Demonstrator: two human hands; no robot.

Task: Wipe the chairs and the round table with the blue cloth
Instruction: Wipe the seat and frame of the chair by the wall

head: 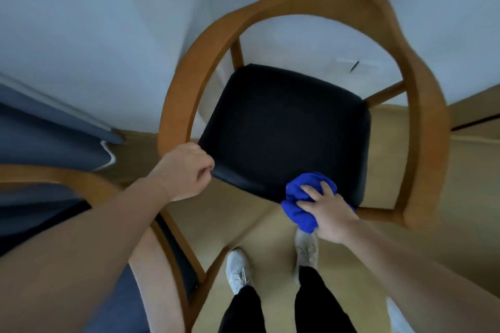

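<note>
Right grip (327, 211) first: fingers fanned over a wadded blue cloth (296, 194), clutching it and pressing it down on the front edge of the seat (284, 130), near the front right corner. Left grip (186, 170) curled into a fist at the front tip of the armrest (184, 84). Looks wrapped round it to steady the chair, though can't really see the wood under the fingers.

Seems to be the seat-wiping bit of the job, with the round table nowhere in shot. To do it well: open the wad out a little to get more cloth onto the seat instead of just a lump. Press flat and sweep in long overlapping passes from the back of the seat toward the front lip, then run along that lip and round the corners. Hold on to the armrest to stop any skidding on the smooth floor (270, 230). Don't skip the curved wooden rail afterwards, top and inner face both.

As for the cloth: bright royal blue, soft and fuzzy-looking, probably microfibre. Scrunched into a ball, with one flap hanging past the seat edge over the floor. Looks dry, but hard to tell. Dark, slightly shiny seat, so probably quick to show streaks. Second chair (81, 178) just off to the left, too.
</note>
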